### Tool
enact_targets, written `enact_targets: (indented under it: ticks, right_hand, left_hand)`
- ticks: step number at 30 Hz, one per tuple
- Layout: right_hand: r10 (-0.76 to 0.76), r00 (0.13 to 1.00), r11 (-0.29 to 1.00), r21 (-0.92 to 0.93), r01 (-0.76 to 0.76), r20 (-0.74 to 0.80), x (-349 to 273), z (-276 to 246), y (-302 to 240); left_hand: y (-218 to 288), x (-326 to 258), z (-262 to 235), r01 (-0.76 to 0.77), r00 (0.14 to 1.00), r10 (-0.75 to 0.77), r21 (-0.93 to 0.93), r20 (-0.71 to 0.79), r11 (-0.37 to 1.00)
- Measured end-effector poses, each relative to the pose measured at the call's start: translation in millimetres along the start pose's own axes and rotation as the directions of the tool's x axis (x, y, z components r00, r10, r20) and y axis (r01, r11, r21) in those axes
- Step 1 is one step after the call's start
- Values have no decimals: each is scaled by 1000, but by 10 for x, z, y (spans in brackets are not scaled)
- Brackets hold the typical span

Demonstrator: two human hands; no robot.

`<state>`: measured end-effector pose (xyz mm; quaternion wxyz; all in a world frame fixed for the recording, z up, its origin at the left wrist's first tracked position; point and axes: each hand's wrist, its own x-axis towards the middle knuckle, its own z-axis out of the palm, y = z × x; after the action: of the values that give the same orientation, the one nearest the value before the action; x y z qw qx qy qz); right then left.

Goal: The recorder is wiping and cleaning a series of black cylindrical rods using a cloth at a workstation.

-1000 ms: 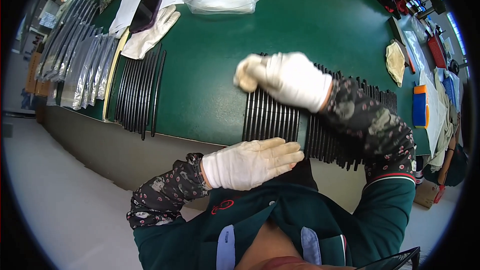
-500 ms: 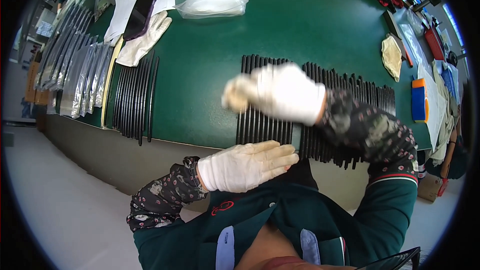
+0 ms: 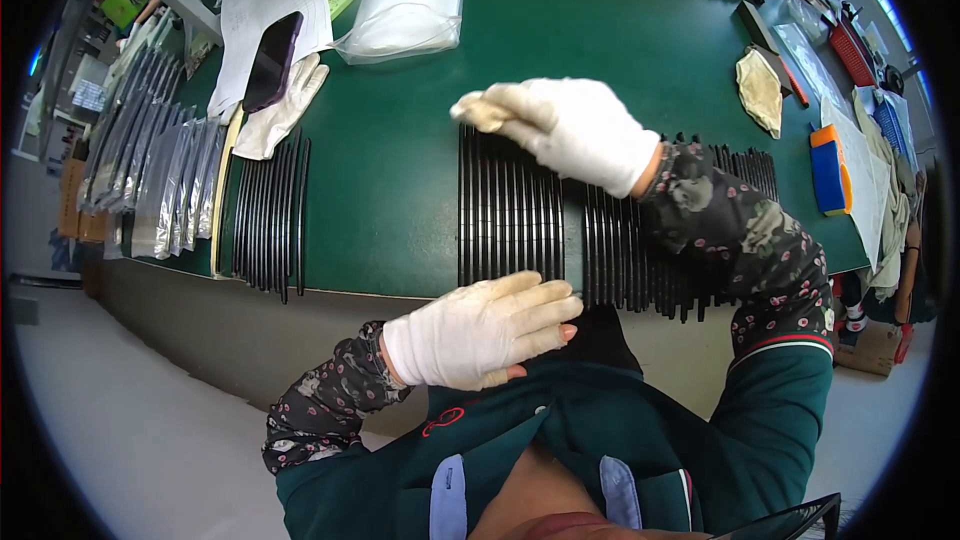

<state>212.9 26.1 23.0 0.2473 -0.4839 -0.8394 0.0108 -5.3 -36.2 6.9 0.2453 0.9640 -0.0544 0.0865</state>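
A row of thin black rods (image 3: 510,230) lies side by side on the green table. My left hand (image 3: 485,330), in a white glove with yellowed fingers, rests flat at the near ends of this row, its fingers stretched out. Over the far ends is my right hand (image 3: 560,130), gloved the same way. Its fingers are bent and pressed together; whatever they may hold is hidden. Right of the row, partly under my right forearm, lies a second bunch of black rods (image 3: 615,250) with uneven ends.
More black rods (image 3: 270,210) lie at the left, beside bagged rods (image 3: 170,180). A phone (image 3: 272,62) sits on a loose glove (image 3: 290,110) and papers (image 3: 280,0). Farther back is a stack of clear plastic bags (image 3: 405,10). A tan cloth (image 3: 760,90) and blue-orange sponge (image 3: 830,170) are at right.
My right hand has swept from over the middle of the row to its far ends. My left hand stays at the near ends. The view has shifted slightly.
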Motion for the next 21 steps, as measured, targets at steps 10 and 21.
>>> enact_targets:
  ticks: [10,21]
  right_hand:
    - [614,776,652,464,-600,141,-270,-406,223]
    - [-451,832,888,253,383,325,-351,-42,-614]
  left_hand:
    - [-37,-32,-165,208,976,-216,146,40,967]
    - [-48,-332,145,61,998,-59,39,-36,997]
